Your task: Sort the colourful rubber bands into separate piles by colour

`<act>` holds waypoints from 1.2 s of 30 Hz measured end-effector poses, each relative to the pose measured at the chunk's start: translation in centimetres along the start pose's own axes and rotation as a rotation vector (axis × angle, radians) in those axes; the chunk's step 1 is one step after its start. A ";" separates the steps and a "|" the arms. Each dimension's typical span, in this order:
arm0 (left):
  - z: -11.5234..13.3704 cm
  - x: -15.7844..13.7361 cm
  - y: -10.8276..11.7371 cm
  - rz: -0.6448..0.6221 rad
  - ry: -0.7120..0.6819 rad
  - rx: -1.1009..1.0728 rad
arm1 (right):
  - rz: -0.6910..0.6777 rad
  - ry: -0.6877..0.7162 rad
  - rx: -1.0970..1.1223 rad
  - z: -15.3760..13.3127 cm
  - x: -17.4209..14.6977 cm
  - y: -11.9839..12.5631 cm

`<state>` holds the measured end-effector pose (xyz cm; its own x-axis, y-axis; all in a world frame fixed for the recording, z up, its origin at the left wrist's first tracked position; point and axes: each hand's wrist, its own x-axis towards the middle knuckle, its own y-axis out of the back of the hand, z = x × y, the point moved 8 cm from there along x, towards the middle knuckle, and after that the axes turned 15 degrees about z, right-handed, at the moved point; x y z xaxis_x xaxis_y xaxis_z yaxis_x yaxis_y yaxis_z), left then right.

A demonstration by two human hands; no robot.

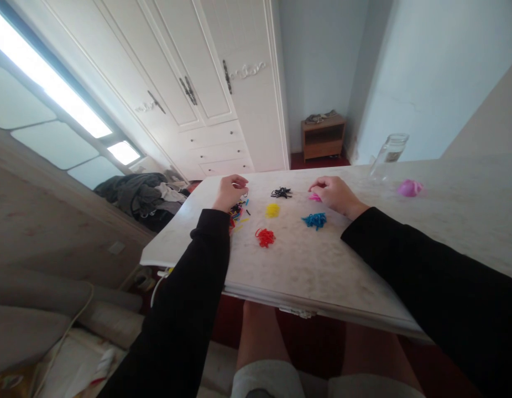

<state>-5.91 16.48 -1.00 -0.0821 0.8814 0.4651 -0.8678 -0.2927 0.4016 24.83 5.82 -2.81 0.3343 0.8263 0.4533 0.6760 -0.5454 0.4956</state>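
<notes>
My left hand (231, 192) has its fingers curled together above a mixed heap of small coloured bands (236, 211) at the table's left side. What its fingertips hold is too small to make out. Closed in a pinch, my right hand (334, 194) is at a small pink pile (315, 197) and partly covers it. Whether a band sits between those fingers is hidden. Between the hands lie separate piles: black bands (281, 192), yellow bands (273, 210), red bands (265, 237) and blue bands (314, 221).
On the right part of the pale table (306, 271) stand a clear glass jar (391, 155) and a pink-purple object (410, 188). A white wardrobe (256, 121) and a small wooden cabinet (323, 138) are beyond. Dark clothes (140, 196) are heaped at the left.
</notes>
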 end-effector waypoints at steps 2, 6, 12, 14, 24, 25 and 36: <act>0.4 -0.1 -0.4 -0.018 -0.020 -0.002 | 0.001 0.003 -0.007 0.0 0.0 0.0; 0.9 -0.2 -0.7 -0.082 -0.047 0.048 | -0.003 0.015 -0.010 0.0 0.0 0.1; 0.4 -0.1 -0.3 -0.098 -0.082 0.182 | -0.002 0.004 -0.010 0.2 0.1 0.0; 0.0 -0.2 -0.4 -0.118 -0.092 0.220 | 0.000 0.000 -0.011 0.2 0.0 0.0; 0.1 -0.9 -1.7 -0.263 -0.100 0.153 | -0.002 0.011 -0.021 0.0 0.0 0.1; 0.4 -1.0 -1.6 -0.259 -0.102 0.133 | 0.002 0.009 -0.018 0.0 0.0 0.1; 3.3 -1.9 -2.2 -0.249 -0.134 -0.143 | 0.008 0.003 -0.019 -0.2 -0.1 0.2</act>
<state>-2.26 14.25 -0.14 0.1984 0.8598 0.4704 -0.9141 -0.0109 0.4054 24.79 5.64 -2.60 0.3376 0.8216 0.4593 0.6607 -0.5544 0.5060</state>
